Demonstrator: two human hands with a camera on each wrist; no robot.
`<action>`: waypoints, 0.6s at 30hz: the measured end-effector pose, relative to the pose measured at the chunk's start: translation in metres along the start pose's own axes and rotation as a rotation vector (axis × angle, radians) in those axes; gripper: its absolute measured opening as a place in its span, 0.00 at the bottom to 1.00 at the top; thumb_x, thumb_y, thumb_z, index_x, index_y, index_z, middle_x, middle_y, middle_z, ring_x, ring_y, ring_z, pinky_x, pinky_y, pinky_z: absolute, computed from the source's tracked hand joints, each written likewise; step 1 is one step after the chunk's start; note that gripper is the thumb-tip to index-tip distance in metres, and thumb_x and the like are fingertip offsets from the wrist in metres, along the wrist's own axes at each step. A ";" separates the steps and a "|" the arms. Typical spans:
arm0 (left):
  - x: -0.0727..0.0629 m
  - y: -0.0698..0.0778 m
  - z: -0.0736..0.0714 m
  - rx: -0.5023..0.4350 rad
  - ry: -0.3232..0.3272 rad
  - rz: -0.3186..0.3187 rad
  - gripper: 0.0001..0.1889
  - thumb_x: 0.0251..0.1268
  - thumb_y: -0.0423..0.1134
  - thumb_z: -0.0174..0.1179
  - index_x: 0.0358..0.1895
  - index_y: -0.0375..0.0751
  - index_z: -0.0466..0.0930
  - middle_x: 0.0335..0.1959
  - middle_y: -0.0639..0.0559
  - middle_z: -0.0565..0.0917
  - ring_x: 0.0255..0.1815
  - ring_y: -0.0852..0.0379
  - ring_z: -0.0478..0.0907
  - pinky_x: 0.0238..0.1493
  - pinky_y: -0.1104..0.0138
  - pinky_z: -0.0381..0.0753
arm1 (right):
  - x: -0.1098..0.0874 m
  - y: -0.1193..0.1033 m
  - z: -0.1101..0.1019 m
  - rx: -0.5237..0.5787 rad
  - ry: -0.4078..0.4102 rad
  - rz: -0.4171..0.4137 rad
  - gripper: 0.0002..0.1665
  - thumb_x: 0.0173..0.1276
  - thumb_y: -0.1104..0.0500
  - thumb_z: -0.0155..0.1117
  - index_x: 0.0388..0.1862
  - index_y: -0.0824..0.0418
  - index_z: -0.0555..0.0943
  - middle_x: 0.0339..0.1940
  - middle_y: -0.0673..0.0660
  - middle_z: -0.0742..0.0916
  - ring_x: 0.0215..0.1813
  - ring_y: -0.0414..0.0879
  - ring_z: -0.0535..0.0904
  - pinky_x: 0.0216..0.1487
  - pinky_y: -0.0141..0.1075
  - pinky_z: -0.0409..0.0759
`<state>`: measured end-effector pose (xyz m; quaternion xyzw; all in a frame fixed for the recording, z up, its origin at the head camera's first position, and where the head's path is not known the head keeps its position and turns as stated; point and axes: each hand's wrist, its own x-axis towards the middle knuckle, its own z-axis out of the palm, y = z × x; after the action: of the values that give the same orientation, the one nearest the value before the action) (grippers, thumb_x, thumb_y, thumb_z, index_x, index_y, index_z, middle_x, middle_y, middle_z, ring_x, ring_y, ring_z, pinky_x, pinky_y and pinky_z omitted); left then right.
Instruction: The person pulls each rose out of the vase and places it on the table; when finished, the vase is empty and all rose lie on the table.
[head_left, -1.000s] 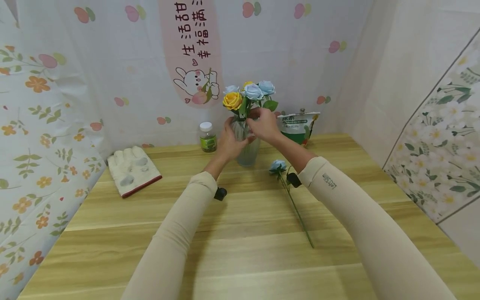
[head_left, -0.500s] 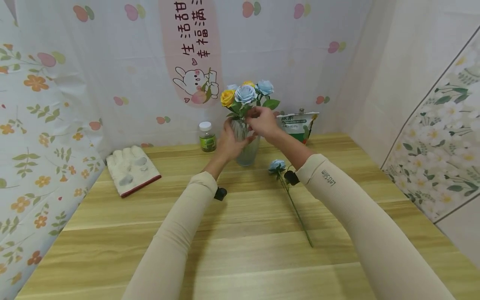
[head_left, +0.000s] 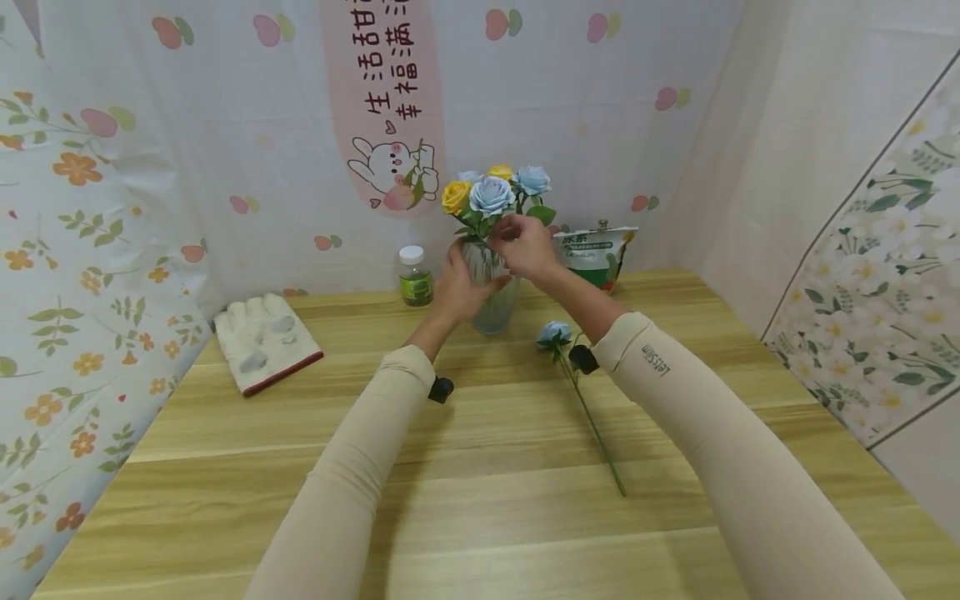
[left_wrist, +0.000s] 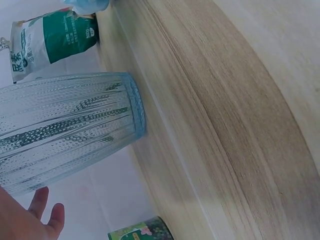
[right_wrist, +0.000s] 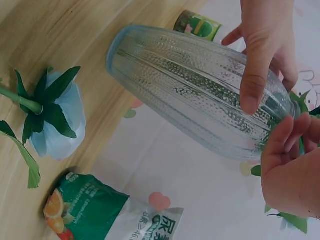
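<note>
A clear ribbed glass vase (head_left: 495,312) stands upright near the back of the table, holding several blue and yellow artificial roses. My left hand (head_left: 459,287) grips its upper side; the right wrist view shows the thumb across the glass (right_wrist: 185,90). At the vase's mouth, my right hand (head_left: 525,247) pinches among the stems and leaves, below the front blue rose (head_left: 491,196). Its fingertips are partly hidden, but it appears to hold that rose's stem. Another blue rose (head_left: 555,333) lies on the table under the right forearm, stem toward me.
Left of the vase stands a small jar (head_left: 416,279) with a white lid. A green and white pouch (head_left: 596,254), clipped on top, stands behind the right hand. One white glove (head_left: 266,342) lies at the table's left. Printed cloth (head_left: 247,125) hangs behind.
The front blue rose has shifted left and slightly down, and the yellow rose beside it has moved a little left. My right hand stays at the vase's mouth; the left keeps its grip.
</note>
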<state>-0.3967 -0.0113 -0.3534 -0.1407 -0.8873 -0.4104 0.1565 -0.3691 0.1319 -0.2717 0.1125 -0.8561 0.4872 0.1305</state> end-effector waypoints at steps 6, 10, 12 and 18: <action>0.000 0.000 0.001 0.040 0.005 -0.002 0.57 0.55 0.66 0.67 0.77 0.41 0.43 0.74 0.36 0.61 0.72 0.39 0.63 0.67 0.44 0.62 | -0.002 0.005 0.002 0.026 0.032 -0.044 0.12 0.72 0.60 0.62 0.48 0.68 0.83 0.41 0.62 0.87 0.23 0.42 0.80 0.30 0.32 0.77; 0.000 0.000 0.001 0.044 0.001 -0.008 0.57 0.55 0.67 0.66 0.77 0.41 0.44 0.73 0.35 0.62 0.71 0.39 0.64 0.67 0.44 0.63 | -0.003 0.007 0.003 0.069 0.049 -0.065 0.11 0.73 0.61 0.60 0.48 0.69 0.81 0.40 0.63 0.86 0.26 0.51 0.82 0.27 0.32 0.76; 0.001 -0.001 0.002 0.042 0.000 -0.006 0.57 0.55 0.67 0.66 0.77 0.41 0.44 0.73 0.34 0.63 0.70 0.38 0.65 0.66 0.44 0.63 | -0.004 0.007 0.003 0.091 0.056 -0.081 0.11 0.74 0.62 0.59 0.48 0.70 0.80 0.41 0.65 0.86 0.28 0.56 0.83 0.26 0.32 0.78; 0.002 -0.001 0.002 0.029 0.008 0.005 0.56 0.55 0.66 0.67 0.77 0.41 0.44 0.72 0.33 0.63 0.70 0.37 0.65 0.67 0.43 0.62 | -0.005 0.004 0.002 0.157 0.076 -0.109 0.12 0.77 0.62 0.56 0.52 0.69 0.76 0.45 0.69 0.87 0.25 0.55 0.85 0.25 0.34 0.80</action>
<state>-0.3994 -0.0107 -0.3546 -0.1388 -0.8923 -0.3975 0.1630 -0.3657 0.1325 -0.2776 0.1500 -0.8023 0.5490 0.1799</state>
